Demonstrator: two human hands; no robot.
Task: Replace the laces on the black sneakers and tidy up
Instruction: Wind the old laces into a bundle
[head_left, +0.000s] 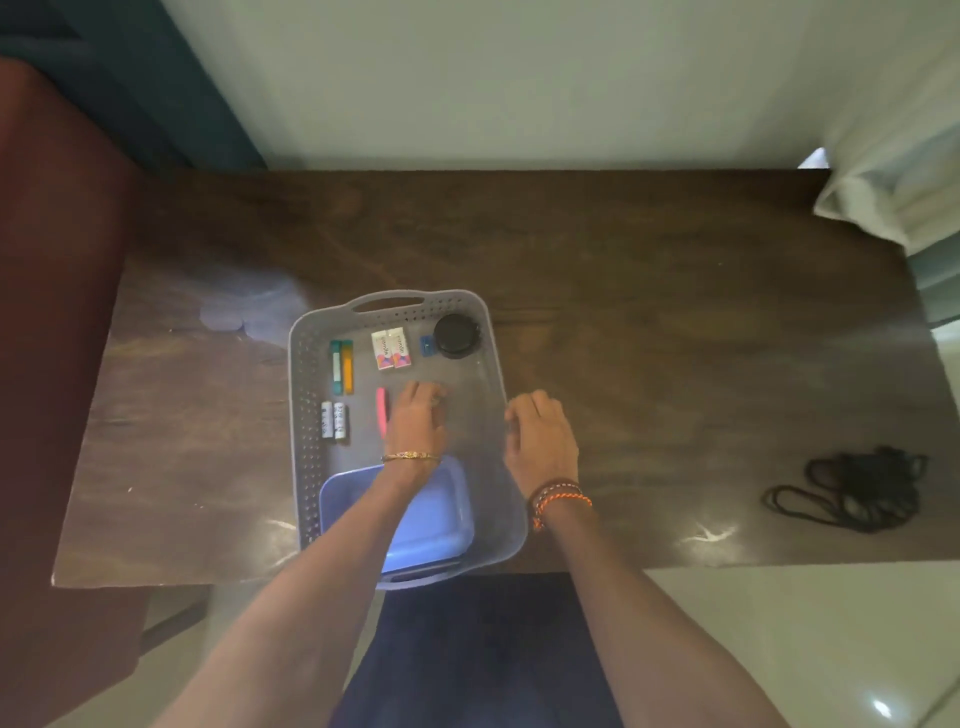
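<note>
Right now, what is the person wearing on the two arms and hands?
Both forearms are bare, with no sleeves and no gloves. The left hand has a thin gold-coloured bracelet at the wrist. The right hand has several braided thread bands at the wrist, orange and dark. Whether the fingers carry rings cannot be told.

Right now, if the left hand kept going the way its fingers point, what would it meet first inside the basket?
Probably the two small white boxes. The left hand points toward the far wall of the grey basket, with bare floor between, though its height above the floor is unclear.
</note>
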